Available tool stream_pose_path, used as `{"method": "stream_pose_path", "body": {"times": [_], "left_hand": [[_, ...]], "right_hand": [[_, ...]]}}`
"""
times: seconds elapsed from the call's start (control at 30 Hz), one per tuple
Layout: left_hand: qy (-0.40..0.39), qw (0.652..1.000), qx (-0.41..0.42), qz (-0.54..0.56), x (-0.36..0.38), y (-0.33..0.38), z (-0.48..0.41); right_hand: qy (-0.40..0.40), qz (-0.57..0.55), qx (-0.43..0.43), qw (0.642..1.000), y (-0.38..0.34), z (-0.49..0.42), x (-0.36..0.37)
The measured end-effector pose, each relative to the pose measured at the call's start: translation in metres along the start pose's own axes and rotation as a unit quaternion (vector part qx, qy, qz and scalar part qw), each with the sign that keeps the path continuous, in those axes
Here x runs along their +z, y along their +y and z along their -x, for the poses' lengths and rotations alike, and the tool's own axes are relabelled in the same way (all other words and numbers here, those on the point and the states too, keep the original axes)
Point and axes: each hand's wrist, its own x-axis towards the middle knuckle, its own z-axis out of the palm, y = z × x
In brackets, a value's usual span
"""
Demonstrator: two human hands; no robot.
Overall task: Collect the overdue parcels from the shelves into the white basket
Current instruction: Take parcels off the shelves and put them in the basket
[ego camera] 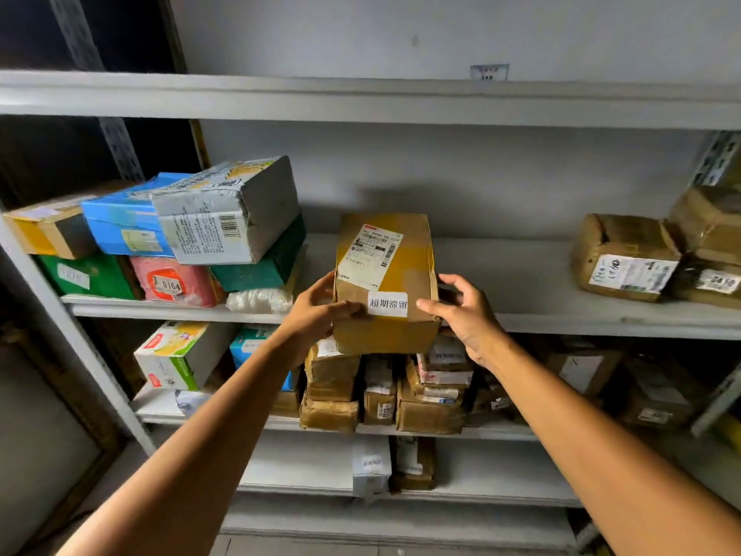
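Item: brown cardboard parcel (385, 270), held in a two-handed grip.

Grip, left hand (316, 315): half closed; thumb lay across the parcel's top face, fingers curled round its left side.

Grip, right hand (467, 315): wider open; thumb pressed on the top face just beside the white sticker (387, 304), fingers curved round the right edge.

Position: the parcel stood at the front of the middle shelf (541, 315), its near end jutting out past the shelf rim. Whether its far end rested on the shelf could not be told.

Markings: a shipping label (369, 250) on the upper left of the top face; the white sticker with four printed characters near the front edge.

Left of it, same shelf: a tilted heap, with a grey-white carton (236, 218) lying over a blue box (120, 222), and a pink packet (176, 280) and a dark green box (260, 262) beneath. The heap lay near the left hand but apart from it.

Right of it, well apart: brown taped parcels (625, 258) with white labels.

Below: the lower shelf (501, 433) carried a crowded row of small brown parcels (425, 395), partly hidden behind the held parcel and both wrists.
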Motion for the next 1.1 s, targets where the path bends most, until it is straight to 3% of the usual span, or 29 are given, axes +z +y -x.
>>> {"method": "stream_pose_path", "body": {"times": [0.67,1.1], "left_hand": [[-0.181,0.983,0.018,0.026,0.228,0.016,0.045],[-0.352,0.936,0.012,0.012,0.387,0.003,0.068]], "right_hand": [[0.147,-0.027,0.02,0.989,-0.003,0.128,-0.219],[0.304,0.019,0.051,0.951,0.011,0.238,-0.336]]}}
